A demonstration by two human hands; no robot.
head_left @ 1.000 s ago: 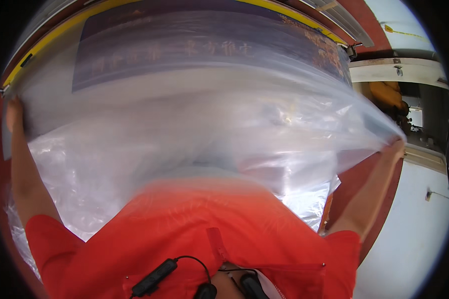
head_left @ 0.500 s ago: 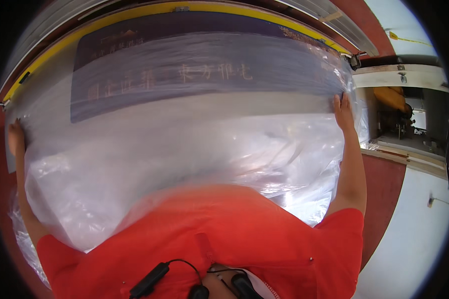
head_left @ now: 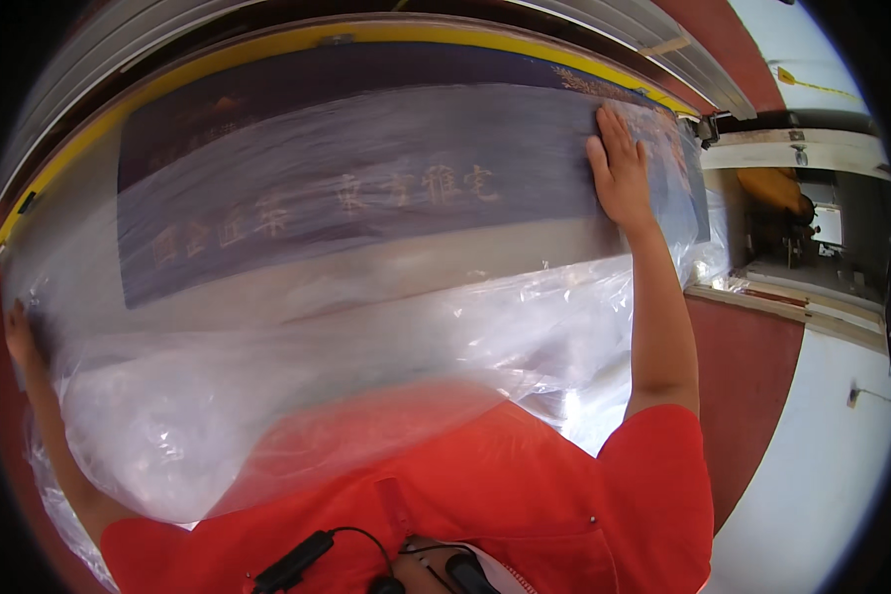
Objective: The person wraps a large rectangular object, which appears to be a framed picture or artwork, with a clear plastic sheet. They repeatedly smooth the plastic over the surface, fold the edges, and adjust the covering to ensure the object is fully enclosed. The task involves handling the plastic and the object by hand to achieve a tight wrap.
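A large sheet of clear plastic film (head_left: 366, 297) lies over a wide panel in front of me. Through its wrinkled, shiny surface shows a dark purple printed strip (head_left: 317, 148) with gold lettering. My right hand (head_left: 619, 173) rests flat on the film over the strip's right part, fingers stretched toward the far edge. At the far left, my left hand (head_left: 22, 332) touches the film near the panel's left edge, its fingers pointing away from me and partly in shadow. The film's near part reaches my red shirt and covers some of it.
A yellow edge (head_left: 366, 32) runs along the panel's far side, with grey metal rails (head_left: 653, 40) beyond. To the right, a pale ledge (head_left: 797, 153) borders an opening with a yellow object (head_left: 774, 190) in it. The floor (head_left: 752, 366) is dark red and white.
My right hand has moved left and away from me across the film. My left hand sits slightly lower in view. The film's folds have shifted, and the view has tilted a little.
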